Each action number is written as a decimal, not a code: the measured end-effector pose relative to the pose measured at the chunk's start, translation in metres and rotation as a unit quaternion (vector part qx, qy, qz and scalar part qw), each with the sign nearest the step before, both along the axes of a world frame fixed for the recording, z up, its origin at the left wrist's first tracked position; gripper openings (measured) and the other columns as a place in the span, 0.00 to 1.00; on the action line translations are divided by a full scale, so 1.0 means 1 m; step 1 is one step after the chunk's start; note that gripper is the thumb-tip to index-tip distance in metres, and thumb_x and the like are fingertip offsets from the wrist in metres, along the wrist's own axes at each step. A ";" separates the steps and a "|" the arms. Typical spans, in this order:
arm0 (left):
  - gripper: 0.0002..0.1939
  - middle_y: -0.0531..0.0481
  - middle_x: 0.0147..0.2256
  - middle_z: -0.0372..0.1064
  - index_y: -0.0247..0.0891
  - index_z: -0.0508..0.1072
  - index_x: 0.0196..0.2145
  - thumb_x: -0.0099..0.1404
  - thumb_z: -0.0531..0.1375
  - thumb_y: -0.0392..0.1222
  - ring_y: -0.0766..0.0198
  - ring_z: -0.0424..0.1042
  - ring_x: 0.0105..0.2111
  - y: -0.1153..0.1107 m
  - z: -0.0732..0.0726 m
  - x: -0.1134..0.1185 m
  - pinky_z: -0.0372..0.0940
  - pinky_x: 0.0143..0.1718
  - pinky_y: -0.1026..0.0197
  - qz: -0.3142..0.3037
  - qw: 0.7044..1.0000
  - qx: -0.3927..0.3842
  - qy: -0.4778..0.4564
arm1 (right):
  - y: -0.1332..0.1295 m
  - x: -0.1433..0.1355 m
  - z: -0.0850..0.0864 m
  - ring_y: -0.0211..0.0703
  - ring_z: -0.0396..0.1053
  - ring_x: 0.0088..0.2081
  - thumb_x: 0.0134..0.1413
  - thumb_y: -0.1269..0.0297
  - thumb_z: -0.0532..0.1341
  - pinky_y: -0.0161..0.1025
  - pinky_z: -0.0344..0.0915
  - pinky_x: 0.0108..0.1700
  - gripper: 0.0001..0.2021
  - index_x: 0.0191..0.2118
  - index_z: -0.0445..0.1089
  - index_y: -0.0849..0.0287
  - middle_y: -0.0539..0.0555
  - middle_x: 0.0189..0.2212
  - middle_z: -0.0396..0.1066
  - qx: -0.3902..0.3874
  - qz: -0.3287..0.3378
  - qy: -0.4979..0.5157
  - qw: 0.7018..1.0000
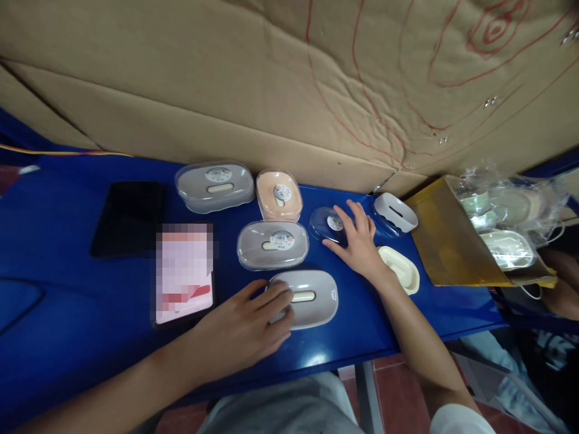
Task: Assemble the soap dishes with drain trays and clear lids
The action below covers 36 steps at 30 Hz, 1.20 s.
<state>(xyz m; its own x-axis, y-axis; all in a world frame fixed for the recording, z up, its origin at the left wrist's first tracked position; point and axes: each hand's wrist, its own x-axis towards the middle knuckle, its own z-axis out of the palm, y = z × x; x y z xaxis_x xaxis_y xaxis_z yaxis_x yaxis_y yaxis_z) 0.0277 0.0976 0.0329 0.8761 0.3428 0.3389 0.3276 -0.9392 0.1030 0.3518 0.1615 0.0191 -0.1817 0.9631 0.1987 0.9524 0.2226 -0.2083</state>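
My left hand (246,322) rests with its fingers on the left end of a grey soap dish base (316,298) near the blue table's front edge. My right hand (357,241) lies flat with spread fingers on a clear plastic lid (326,224) that bears a round sticker. Behind the grey base sits a lidded grey soap dish (272,244). Farther back stand a larger lidded grey dish (215,185) and a peach-coloured one (279,194). A white tray insert (395,211) and a cream soap dish base (400,269) lie to the right of my right hand.
The blue table (67,319) carries a black phone (128,218) and a pink card (184,271) at the left. A yellow carton (447,241) with bagged soap dishes (506,223) stands at the right. A cardboard wall (226,78) rises behind. Another person's hand (563,292) shows at the far right.
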 end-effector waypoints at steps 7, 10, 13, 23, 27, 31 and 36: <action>0.13 0.38 0.57 0.73 0.37 0.73 0.54 0.72 0.63 0.37 0.46 0.75 0.58 -0.001 0.002 -0.002 0.75 0.56 0.46 0.023 0.999 -0.016 -0.028 | -0.032 0.024 0.043 0.63 0.64 0.72 0.67 0.42 0.68 0.66 0.63 0.72 0.38 0.75 0.60 0.50 0.65 0.72 0.65 -0.052 0.063 0.089 0.993; 0.19 0.32 0.59 0.70 0.36 0.71 0.58 0.71 0.64 0.37 0.41 0.75 0.58 -0.003 0.003 -0.001 0.77 0.55 0.43 0.054 0.997 -0.002 -0.050 | -0.063 0.013 0.074 0.59 0.65 0.72 0.66 0.43 0.70 0.59 0.68 0.71 0.39 0.75 0.59 0.48 0.62 0.72 0.65 -0.119 0.190 0.080 0.971; 0.20 0.29 0.63 0.66 0.36 0.69 0.63 0.75 0.62 0.39 0.39 0.72 0.62 -0.003 0.001 -0.002 0.78 0.55 0.41 0.063 0.995 0.013 -0.077 | -0.087 -0.013 0.081 0.61 0.66 0.71 0.63 0.43 0.72 0.60 0.70 0.69 0.41 0.75 0.61 0.51 0.64 0.73 0.64 -0.142 0.251 0.027 0.957; 0.30 0.28 0.65 0.67 0.37 0.60 0.74 0.83 0.55 0.53 0.39 0.74 0.61 0.004 -0.005 -0.004 0.79 0.52 0.41 0.078 0.995 -0.034 -0.049 | -0.086 -0.050 0.043 0.68 0.62 0.71 0.70 0.41 0.65 0.66 0.69 0.66 0.37 0.72 0.64 0.61 0.72 0.72 0.62 -0.069 0.270 -0.022 0.960; 0.30 0.30 0.65 0.68 0.38 0.61 0.74 0.83 0.54 0.54 0.40 0.75 0.61 0.003 -0.004 -0.003 0.80 0.51 0.41 0.082 0.994 -0.053 -0.040 | -0.084 -0.050 0.039 0.69 0.61 0.71 0.65 0.41 0.70 0.67 0.68 0.68 0.39 0.71 0.63 0.61 0.72 0.70 0.62 -0.086 0.275 0.013 0.957; 0.31 0.31 0.65 0.69 0.39 0.63 0.73 0.82 0.55 0.57 0.42 0.75 0.61 0.002 -0.007 -0.004 0.80 0.52 0.44 0.080 0.993 -0.064 -0.053 | -0.083 -0.025 0.051 0.62 0.61 0.73 0.60 0.51 0.76 0.62 0.66 0.70 0.41 0.73 0.60 0.52 0.66 0.72 0.61 -0.169 0.247 0.041 0.953; 0.22 0.32 0.62 0.72 0.35 0.70 0.67 0.83 0.56 0.48 0.44 0.77 0.58 0.004 -0.005 -0.004 0.79 0.53 0.44 0.083 0.994 -0.018 -0.063 | -0.062 0.018 0.050 0.66 0.55 0.76 0.67 0.49 0.70 0.69 0.60 0.72 0.40 0.76 0.54 0.44 0.64 0.75 0.57 -0.128 0.096 0.020 0.987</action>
<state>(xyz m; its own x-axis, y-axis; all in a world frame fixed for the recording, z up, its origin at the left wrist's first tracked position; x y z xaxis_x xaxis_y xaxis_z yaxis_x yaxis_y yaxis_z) 0.0239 0.1017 0.0281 0.7576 0.4936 0.4270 0.4609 -0.8679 0.1856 0.3699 0.0992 0.0687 -0.3626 0.9312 -0.0358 0.8874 0.3333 -0.3184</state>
